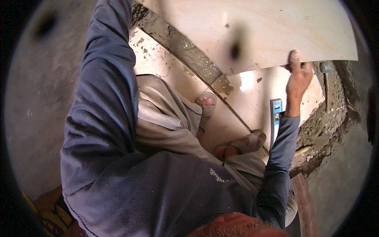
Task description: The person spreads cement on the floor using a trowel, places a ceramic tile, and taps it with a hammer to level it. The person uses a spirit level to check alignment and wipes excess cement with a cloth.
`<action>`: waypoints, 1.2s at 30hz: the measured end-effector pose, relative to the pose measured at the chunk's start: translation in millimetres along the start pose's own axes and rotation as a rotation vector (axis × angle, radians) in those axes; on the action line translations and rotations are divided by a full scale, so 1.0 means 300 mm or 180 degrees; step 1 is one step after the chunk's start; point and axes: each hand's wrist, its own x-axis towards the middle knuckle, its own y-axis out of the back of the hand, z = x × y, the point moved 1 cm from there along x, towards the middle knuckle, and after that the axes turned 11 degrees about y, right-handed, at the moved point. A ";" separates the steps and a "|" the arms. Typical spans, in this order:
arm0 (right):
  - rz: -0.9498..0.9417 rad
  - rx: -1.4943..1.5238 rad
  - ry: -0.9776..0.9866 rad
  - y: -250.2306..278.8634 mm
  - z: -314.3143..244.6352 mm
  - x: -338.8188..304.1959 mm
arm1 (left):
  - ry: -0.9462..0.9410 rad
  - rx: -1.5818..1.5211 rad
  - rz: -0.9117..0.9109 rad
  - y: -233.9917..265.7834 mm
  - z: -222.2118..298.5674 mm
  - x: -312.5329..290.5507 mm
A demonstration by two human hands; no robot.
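A large, glossy cream tile (276, 27) is tilted above the floor at the upper right. My right hand (298, 77) grips its near edge, thumb on top and the other fingers mostly hidden underneath. My left arm (106, 51) stretches up past the top of the picture, so the left hand is out of sight. Below the raised tile lie cream floor tiles (233, 114), spotted with mortar. A strip of wet grey mortar (187, 49) runs diagonally under the raised tile's left edge. Beside my right wrist, a blue spirit level (276, 108) rests on the laid tiles.
My sandalled feet (207, 100) are on the laid tiles. A mallet (326, 71) with a long handle lies on rough mortar (319, 122) at the right. A reddish board (304, 205) lies at the lower right. Grey floor (43, 106) spreads along the left.
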 end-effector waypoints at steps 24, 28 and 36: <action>-0.0637 0.0000 -0.0850 -0.311 0.091 -0.121 | -0.0057 0.0431 -0.1110 0.119 -0.585 0.033; -0.0754 0.0126 -0.1025 -0.318 0.077 -0.082 | 0.0168 0.0736 -0.0858 0.109 -0.643 0.055; -0.0904 0.0488 -0.0790 -0.363 0.148 -0.037 | 0.0526 0.2076 -0.0222 0.037 -0.805 0.068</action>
